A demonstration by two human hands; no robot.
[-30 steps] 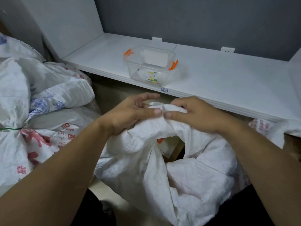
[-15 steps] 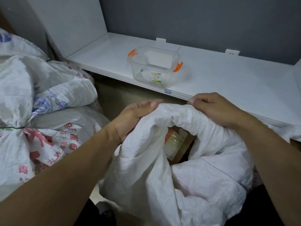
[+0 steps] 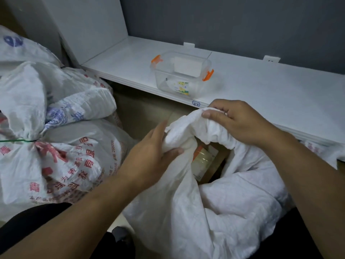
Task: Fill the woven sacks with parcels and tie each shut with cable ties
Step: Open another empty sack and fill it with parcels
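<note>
We've got the open woven sack [image 3: 214, 212] right in front of us, below the desk [image 3: 261, 94] edge, its mouth partly gathered and not yet tied. Inside, one cardboard parcel [image 3: 209, 165] with a taped top shows through the gap; whether more lie under it we can't tell. Our left hand [image 3: 155, 156] has its grip curled on the near fold of the rim, our right hand [image 3: 237, 122] bunches the far fold tight in its fingers. So filling looks about done here, tying is what's left, and no loose cable tie is in sight. Off to the left, one printed sack [image 3: 61, 161] already cinched with a green cable tie [image 3: 16, 140], more sacks piled behind it. On the desk, one clear container [image 3: 182, 73] with two orange clips.
</note>
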